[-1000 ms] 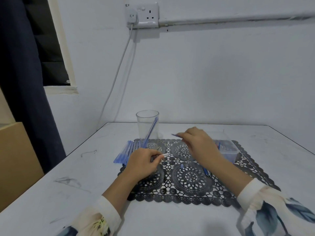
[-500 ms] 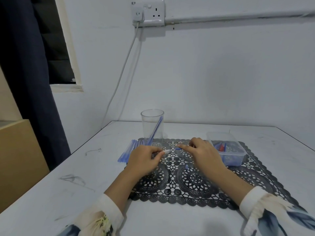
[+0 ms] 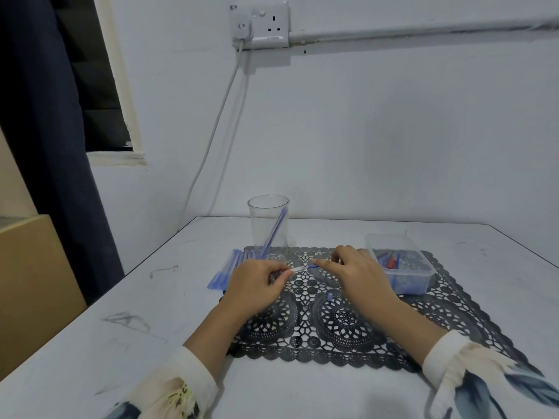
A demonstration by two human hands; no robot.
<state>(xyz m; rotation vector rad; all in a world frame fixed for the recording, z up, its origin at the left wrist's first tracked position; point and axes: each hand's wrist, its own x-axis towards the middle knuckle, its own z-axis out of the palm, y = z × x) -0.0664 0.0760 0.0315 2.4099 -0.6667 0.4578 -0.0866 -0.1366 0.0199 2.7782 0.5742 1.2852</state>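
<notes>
Pinching clear pen tube tight in left hand fingers, low over black mat. Pinching thin blue refill in right hand. Closer together than second ago: tip at tube mouth now. Means push-in comes next. Behind: cup, box.

A plain room at home: lace placemat on a white table, curtained window, wall socket

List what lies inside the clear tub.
The clear tub holds thin blue and red pieces near its left side. Its cloudy near wall hides the rest of the floor.
</notes>
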